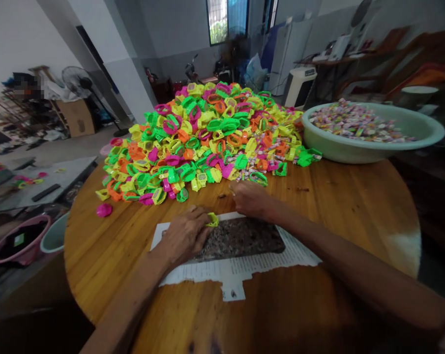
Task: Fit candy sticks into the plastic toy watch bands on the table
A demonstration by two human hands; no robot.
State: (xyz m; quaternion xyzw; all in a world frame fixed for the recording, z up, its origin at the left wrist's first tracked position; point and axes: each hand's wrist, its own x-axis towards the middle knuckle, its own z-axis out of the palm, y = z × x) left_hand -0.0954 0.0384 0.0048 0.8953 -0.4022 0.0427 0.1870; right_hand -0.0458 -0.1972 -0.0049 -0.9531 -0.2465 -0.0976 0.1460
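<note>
My left hand (187,231) rests over the left end of a dark speckled stone slab (244,238), its fingers closed on a small yellow plastic toy watch (212,220). The slab lies on printed white paper (292,246) with torn edges. Beyond the slab, my right hand (249,196) is closed at the near edge of a big heap of toy watches (192,142) in yellow, green, orange and pink. Whatever its fingers hold, if anything, is hidden. Small wrapped candies (244,174) lie among the watches close to my right hand.
A pale green basin (355,150) of small wrapped candies stands at the table's back right. One pink piece (104,210) lies apart on the round wooden table (97,255). Left of the table are a pink tub (21,246) and another work surface (63,179).
</note>
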